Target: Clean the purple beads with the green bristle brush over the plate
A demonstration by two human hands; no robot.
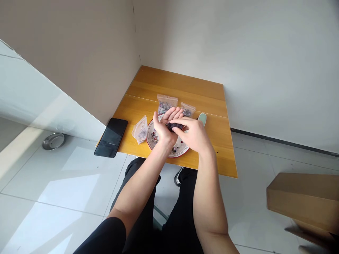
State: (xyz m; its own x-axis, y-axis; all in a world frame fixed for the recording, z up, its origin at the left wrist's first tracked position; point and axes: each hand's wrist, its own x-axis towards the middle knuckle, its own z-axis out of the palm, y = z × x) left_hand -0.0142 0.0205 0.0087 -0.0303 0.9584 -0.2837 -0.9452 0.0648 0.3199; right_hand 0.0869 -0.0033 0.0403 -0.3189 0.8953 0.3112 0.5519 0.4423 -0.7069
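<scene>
Head view: my left hand (164, 130) open, cupping a dark bundle (174, 126);
Right hand (195, 134): fingers pinching it;
Plate (182, 151): beads (154, 137), below

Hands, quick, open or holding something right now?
Left hand: open, palm up, under a dark bundle.
Right hand: closed on that same dark bundle.

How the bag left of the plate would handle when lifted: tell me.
The bag will probably flop, its thin plastic being creased. It's likely light, being small. The beads inside look loose and may shift.
</scene>
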